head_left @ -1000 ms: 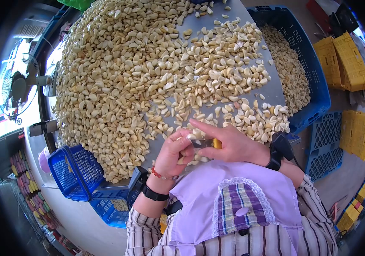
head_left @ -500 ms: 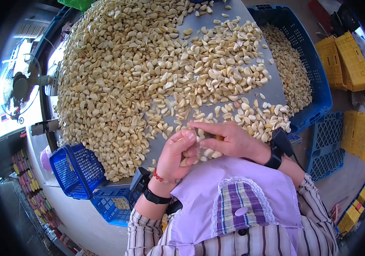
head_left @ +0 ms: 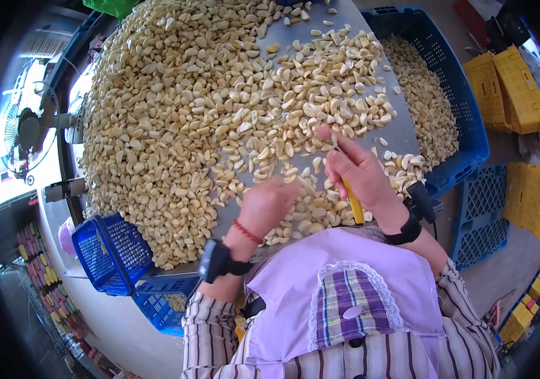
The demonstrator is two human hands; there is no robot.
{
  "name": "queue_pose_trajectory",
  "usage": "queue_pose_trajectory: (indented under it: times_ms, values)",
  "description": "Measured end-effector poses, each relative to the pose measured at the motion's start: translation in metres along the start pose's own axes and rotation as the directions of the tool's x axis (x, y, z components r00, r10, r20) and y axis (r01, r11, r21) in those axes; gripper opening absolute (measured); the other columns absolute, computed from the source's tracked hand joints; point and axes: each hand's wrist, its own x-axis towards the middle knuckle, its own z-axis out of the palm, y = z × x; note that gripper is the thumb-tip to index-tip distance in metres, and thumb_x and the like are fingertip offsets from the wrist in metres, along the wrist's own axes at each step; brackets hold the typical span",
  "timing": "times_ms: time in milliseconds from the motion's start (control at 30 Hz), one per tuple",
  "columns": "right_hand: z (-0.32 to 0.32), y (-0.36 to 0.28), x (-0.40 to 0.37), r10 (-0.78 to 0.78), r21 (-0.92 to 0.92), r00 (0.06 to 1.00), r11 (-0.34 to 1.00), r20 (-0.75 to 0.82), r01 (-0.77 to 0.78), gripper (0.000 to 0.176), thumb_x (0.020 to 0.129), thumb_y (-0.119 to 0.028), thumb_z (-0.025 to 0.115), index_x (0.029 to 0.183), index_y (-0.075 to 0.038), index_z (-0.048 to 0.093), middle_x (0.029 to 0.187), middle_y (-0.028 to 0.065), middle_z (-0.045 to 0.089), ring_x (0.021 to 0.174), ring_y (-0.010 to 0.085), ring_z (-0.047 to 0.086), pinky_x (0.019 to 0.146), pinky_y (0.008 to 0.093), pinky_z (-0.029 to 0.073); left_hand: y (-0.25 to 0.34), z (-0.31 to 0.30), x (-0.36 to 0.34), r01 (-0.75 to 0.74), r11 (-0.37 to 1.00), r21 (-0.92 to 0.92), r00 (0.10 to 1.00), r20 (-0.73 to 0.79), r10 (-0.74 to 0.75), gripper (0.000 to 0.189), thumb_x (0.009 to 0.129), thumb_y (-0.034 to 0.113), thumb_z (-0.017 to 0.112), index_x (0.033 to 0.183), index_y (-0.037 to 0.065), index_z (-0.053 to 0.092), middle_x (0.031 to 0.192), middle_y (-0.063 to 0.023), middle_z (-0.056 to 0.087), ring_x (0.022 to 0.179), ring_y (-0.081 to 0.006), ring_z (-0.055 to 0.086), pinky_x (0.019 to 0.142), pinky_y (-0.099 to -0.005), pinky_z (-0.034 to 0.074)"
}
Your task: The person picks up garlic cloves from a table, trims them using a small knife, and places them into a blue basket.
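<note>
A wide spread of pale peeled garlic cloves [head_left: 156,126] covers the grey metal table [head_left: 344,18]. My right hand [head_left: 363,180] grips a small knife [head_left: 354,205] by its yellow handle. The handle points back toward my body, and the short blade shows by the thumb and forefinger, over the cloves at the table's right side. Back upward, my left hand [head_left: 270,203] hovers low over cloves near the front edge. Motion blurs its fingers, and whether anything is in them is hidden.
To the right stands a deep blue crate [head_left: 472,120] holding many cloves. A smaller blue basket [head_left: 102,259] sits at the table's left front corner. Yellow crates [head_left: 519,88] and a blue lattice crate [head_left: 481,218] are farther right. A fan [head_left: 28,131] stands at left.
My hands were close together in front of my chest and are now apart. The right one moved forward and right with the knife; the left turned back upward over the cloves.
</note>
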Motion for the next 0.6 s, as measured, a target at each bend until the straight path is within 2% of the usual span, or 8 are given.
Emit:
queue_pose_trajectory:
  times_ms: [67, 133, 267, 400, 433, 467, 567, 600]
  values:
    - [0.0, 0.001, -0.002, 0.017, -0.022, 1.0, 1.0, 0.026, -0.017, 0.044, 0.096, -0.023, 0.052, 0.138, -0.009, 0.043, 0.066, -0.0022, 0.049, 0.048, 0.0032, 0.043, 0.047, 0.0161, 0.037, 0.008, -0.001, 0.01, 0.02, 0.999, 0.03, 0.999, 0.042, -0.021, 0.017, 0.077, 0.015, 0.065, 0.094, 0.018, 0.068, 0.071, -0.007, 0.055, 0.067, -0.0258, 0.06, 0.055, -0.0372, 0.049]
    - [-0.004, 0.002, -0.004, 0.032, -0.013, 0.999, 0.999, 0.01, -0.032, 0.043, 0.096, -0.022, 0.051, 0.137, -0.009, 0.044, 0.066, -0.0024, 0.049, 0.048, 0.0031, 0.043, 0.048, 0.0161, 0.037, 0.008, -0.007, 0.017, -0.086, 0.988, 0.132, 0.987, 0.15, 0.065, 0.012, 0.079, 0.015, 0.064, 0.09, 0.017, 0.067, 0.068, -0.006, 0.052, 0.066, -0.0251, 0.059, 0.054, -0.037, 0.048]
    - [-0.006, -0.001, -0.002, 0.026, 0.025, 0.999, 0.999, -0.029, -0.026, 0.043, 0.096, -0.022, 0.051, 0.137, -0.008, 0.045, 0.066, -0.0022, 0.049, 0.048, 0.0028, 0.043, 0.047, 0.0157, 0.037, 0.01, -0.016, 0.02, -0.193, 0.98, 0.047, 0.966, 0.181, 0.182, 0.006, 0.079, 0.015, 0.062, 0.083, 0.014, 0.066, 0.07, -0.0053, 0.052, 0.065, -0.0247, 0.058, 0.055, -0.0359, 0.048]
    - [-0.005, 0.001, -0.001, 0.033, 0.021, 0.999, 0.999, -0.03, -0.032, 0.043, 0.096, -0.022, 0.052, 0.136, -0.008, 0.045, 0.068, -0.0017, 0.05, 0.049, 0.0026, 0.043, 0.046, 0.0154, 0.037, -0.005, -0.008, 0.024, -0.179, 0.984, -0.02, 0.949, 0.261, 0.178, 0.009, 0.079, 0.015, 0.065, 0.087, 0.012, 0.068, 0.073, -0.0047, 0.057, 0.067, -0.0244, 0.06, 0.057, -0.0334, 0.05]
    - [-0.006, 0.0, 0.0, 0.031, 0.023, 0.999, 0.999, -0.031, -0.031, 0.043, 0.096, -0.022, 0.052, 0.136, -0.008, 0.045, 0.068, -0.0017, 0.05, 0.049, 0.0026, 0.043, 0.046, 0.0154, 0.037, -0.011, -0.009, 0.024, 0.009, 0.945, -0.326, 0.96, 0.267, 0.083, 0.012, 0.078, 0.016, 0.067, 0.089, 0.011, 0.068, 0.076, -0.0051, 0.06, 0.069, -0.0245, 0.061, 0.058, -0.0325, 0.05]
    - [-0.007, -0.002, -0.001, 0.032, 0.017, 0.999, 0.999, -0.029, -0.032, 0.042, 0.096, -0.022, 0.052, 0.136, -0.009, 0.046, 0.068, -0.0015, 0.05, 0.049, 0.0027, 0.043, 0.046, 0.0155, 0.037, -0.015, -0.009, 0.025, 0.191, 0.783, -0.592, 0.953, 0.304, -0.003, 0.016, 0.077, 0.016, 0.07, 0.091, 0.01, 0.068, 0.079, -0.0054, 0.062, 0.07, -0.0247, 0.063, 0.06, -0.0315, 0.05]
    - [-0.013, 0.001, -0.001, 0.033, 0.031, 0.998, 0.999, -0.054, -0.031, 0.041, 0.096, -0.022, 0.052, 0.135, -0.009, 0.047, 0.068, -0.0014, 0.05, 0.049, 0.0028, 0.044, 0.046, 0.0155, 0.037, -0.01, -0.018, 0.023, 0.135, 0.906, -0.401, 0.977, 0.207, -0.054, 0.015, 0.078, 0.021, 0.067, 0.091, 0.011, 0.066, 0.077, -0.0072, 0.061, 0.071, -0.026, 0.063, 0.063, -0.0366, 0.052]
    - [-0.014, 0.003, -0.001, 0.028, 0.052, 0.997, 0.998, -0.065, -0.025, 0.041, 0.096, -0.023, 0.052, 0.134, -0.009, 0.048, 0.068, -0.0015, 0.05, 0.049, 0.0029, 0.044, 0.046, 0.0155, 0.037, -0.003, -0.017, 0.022, 0.141, 0.904, -0.405, 0.976, 0.209, -0.059, 0.015, 0.078, 0.021, 0.067, 0.091, 0.011, 0.066, 0.077, -0.0072, 0.061, 0.071, -0.026, 0.063, 0.063, -0.0366, 0.052]
